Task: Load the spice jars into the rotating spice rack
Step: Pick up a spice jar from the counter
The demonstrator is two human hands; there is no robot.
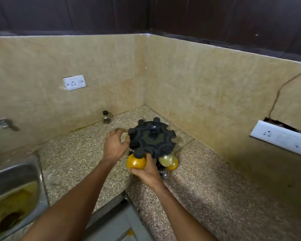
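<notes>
Loose jar (pixel 107 117): one is standing on the table (pixel 73 153) by the back wall, well apart from the rack, black cap on, dark contents. It is looking like the only jar left outside, so you are probably one jar from the end after the one in hand.

Left hand (pixel 114 145): you are steadying the rack (pixel 152 139) at its left edge, fingers curled against the rim near a capped jar there; whether this grip is closing on the rim or on that jar's cap, I cannot tell.

Rack: several black caps are showing in the top disc's notches along the left and back; the notches at the right and front-right are looking empty. Lower down, a pale jar (pixel 165 160) and others are sitting in place.

Right hand (pixel 149 171): your grip is wrapping the yellow jar (pixel 135 162) from below, and you are bringing its cap to the front notch. Seating is not confirmed.
</notes>
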